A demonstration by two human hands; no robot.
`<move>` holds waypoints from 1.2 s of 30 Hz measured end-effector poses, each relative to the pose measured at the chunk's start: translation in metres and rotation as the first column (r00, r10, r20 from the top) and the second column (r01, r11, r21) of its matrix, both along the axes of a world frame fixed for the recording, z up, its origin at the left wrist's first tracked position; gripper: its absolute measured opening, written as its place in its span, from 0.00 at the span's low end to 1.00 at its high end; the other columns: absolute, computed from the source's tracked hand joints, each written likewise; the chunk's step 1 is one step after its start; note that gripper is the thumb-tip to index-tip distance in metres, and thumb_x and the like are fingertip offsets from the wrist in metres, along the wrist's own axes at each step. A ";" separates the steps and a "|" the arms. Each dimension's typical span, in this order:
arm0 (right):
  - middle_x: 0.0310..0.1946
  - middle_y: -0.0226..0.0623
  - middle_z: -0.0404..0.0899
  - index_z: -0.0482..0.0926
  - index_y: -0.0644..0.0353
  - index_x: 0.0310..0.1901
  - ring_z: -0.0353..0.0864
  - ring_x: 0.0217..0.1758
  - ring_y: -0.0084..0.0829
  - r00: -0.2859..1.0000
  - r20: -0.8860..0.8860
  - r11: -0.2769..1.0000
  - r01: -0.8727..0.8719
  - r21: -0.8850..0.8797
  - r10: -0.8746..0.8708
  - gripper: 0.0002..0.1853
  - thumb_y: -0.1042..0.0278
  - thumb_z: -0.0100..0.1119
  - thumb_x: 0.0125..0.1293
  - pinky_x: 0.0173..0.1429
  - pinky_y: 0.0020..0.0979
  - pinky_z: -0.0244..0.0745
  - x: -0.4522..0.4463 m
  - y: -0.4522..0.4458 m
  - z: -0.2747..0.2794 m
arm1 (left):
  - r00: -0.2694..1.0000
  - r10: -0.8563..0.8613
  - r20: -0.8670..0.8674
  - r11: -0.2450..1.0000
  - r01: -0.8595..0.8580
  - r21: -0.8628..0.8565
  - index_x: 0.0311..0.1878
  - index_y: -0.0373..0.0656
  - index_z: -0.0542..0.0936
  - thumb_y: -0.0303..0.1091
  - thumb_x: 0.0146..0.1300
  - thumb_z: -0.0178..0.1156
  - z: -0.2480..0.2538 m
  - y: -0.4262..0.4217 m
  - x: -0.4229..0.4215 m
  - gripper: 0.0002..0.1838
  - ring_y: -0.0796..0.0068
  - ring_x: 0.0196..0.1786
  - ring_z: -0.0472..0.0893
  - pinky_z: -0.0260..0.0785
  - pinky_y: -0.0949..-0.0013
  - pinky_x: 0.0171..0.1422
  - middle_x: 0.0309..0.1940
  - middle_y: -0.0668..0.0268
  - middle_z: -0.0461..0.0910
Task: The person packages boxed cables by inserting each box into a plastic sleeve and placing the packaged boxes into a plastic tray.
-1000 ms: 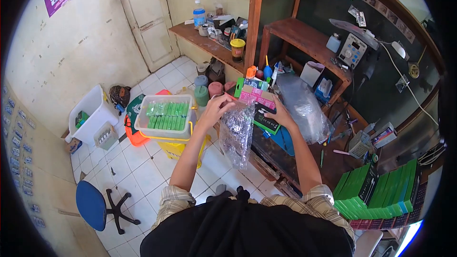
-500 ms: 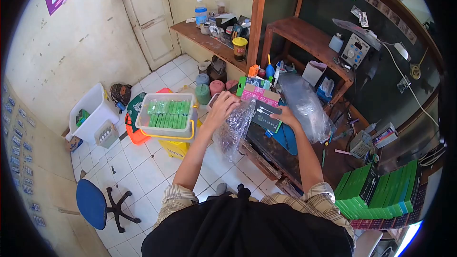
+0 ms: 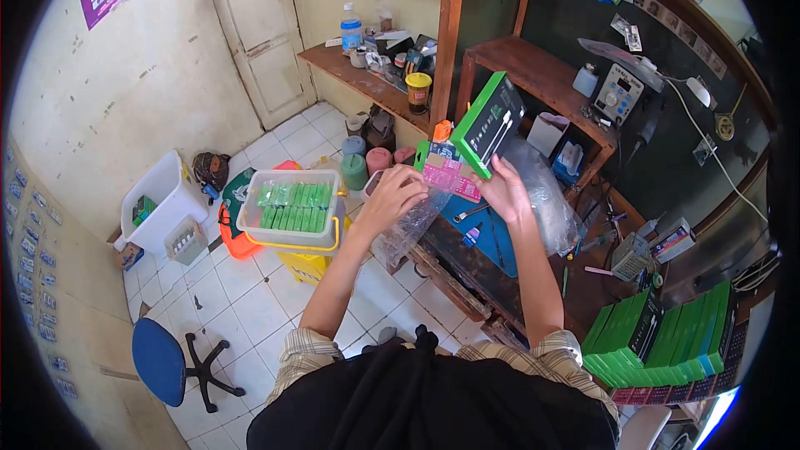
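Observation:
My right hand (image 3: pixel 507 189) grips the lower end of a black and green box (image 3: pixel 495 122), which is raised and tilted above the bench. My left hand (image 3: pixel 395 199) has its fingers curled on a crumpled clear plastic bag (image 3: pixel 407 233) that hangs at the bench edge. Just beyond my hands is a pink box (image 3: pixel 451 177), with a green-edged package (image 3: pixel 422 154) beside it. A blue mat (image 3: pixel 493 248) lies on the bench, carrying tweezers and small tools.
Left of my arms, a clear tub (image 3: pixel 287 239) of green packets stands on a yellow bucket (image 3: pixel 303 266). Green boxes (image 3: pixel 621 327) are stacked at the right. A large plastic-wrapped bundle (image 3: pixel 546 200) lies behind my right hand. A blue chair (image 3: pixel 158 360) stands at lower left.
My right hand has lifted the black and green box up and away from the bag, uncovering tools on the mat. My left hand has stayed at the bag, which now hangs slacker.

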State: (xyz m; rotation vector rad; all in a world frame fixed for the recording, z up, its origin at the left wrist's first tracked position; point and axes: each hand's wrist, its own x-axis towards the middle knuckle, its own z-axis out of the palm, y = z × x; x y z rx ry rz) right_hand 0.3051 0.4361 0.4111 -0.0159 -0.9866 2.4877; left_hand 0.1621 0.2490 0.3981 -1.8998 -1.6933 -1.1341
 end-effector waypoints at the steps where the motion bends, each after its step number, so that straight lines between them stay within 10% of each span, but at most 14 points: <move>1: 0.46 0.33 0.72 0.68 0.60 0.48 0.68 0.52 0.27 1.000 -0.026 0.999 0.010 0.035 -0.009 0.17 0.68 0.57 0.58 0.56 0.35 0.62 -0.003 -0.007 0.006 | 1.000 -0.014 -0.019 1.000 0.014 0.004 0.31 0.43 0.73 0.30 0.50 0.59 0.002 0.000 0.002 0.06 0.65 0.46 0.70 0.60 0.64 0.50 0.38 0.66 0.71; 8: 0.55 0.40 0.63 0.56 0.62 0.57 0.65 0.57 0.35 0.988 0.054 0.917 0.112 0.383 -0.144 0.31 0.70 0.62 0.54 0.64 0.40 0.56 -0.022 -0.023 0.003 | 0.999 -0.020 -0.035 0.997 0.022 0.077 0.32 0.44 0.74 0.33 0.49 0.60 0.014 -0.004 0.009 0.07 0.67 0.44 0.71 0.60 0.65 0.48 0.36 0.67 0.71; 11: 0.43 0.34 0.73 0.65 0.63 0.51 0.71 0.48 0.26 0.956 0.206 0.801 0.046 0.597 -0.209 0.27 0.69 0.66 0.50 0.51 0.27 0.68 -0.019 -0.031 0.006 | 1.000 -0.020 -0.017 0.995 0.022 0.101 0.31 0.44 0.73 0.30 0.50 0.59 0.016 -0.009 0.009 0.06 0.65 0.44 0.71 0.61 0.64 0.48 0.35 0.68 0.72; 20: 0.54 0.39 0.65 0.57 0.63 0.57 0.66 0.57 0.32 0.945 0.328 0.768 -0.193 0.611 -0.023 0.34 0.70 0.65 0.51 0.58 0.36 0.66 -0.013 -0.021 -0.029 | 0.997 0.068 -0.022 0.984 -0.063 0.168 0.30 0.43 0.72 0.28 0.46 0.61 0.006 -0.020 0.000 0.08 0.63 0.37 0.69 0.61 0.64 0.44 0.30 0.66 0.70; 23: 0.53 0.37 0.65 0.54 0.61 0.59 0.68 0.55 0.29 0.909 0.393 0.878 -0.294 0.376 0.136 0.33 0.74 0.61 0.54 0.56 0.33 0.67 -0.003 -0.031 -0.023 | 0.995 0.094 -0.046 0.977 -0.083 0.196 0.29 0.43 0.72 0.27 0.45 0.62 -0.003 -0.019 -0.005 0.09 0.63 0.37 0.69 0.61 0.64 0.42 0.29 0.65 0.70; 36: 0.51 0.39 0.71 0.64 0.67 0.54 0.69 0.54 0.28 0.908 0.419 0.752 -0.276 0.598 0.000 0.27 0.73 0.62 0.53 0.60 0.30 0.61 0.012 -0.021 -0.023 | 0.985 0.070 -0.155 0.991 -0.051 0.125 0.30 0.45 0.73 0.34 0.43 0.64 -0.001 -0.030 -0.015 0.11 0.67 0.33 0.67 0.62 0.67 0.38 0.27 0.67 0.67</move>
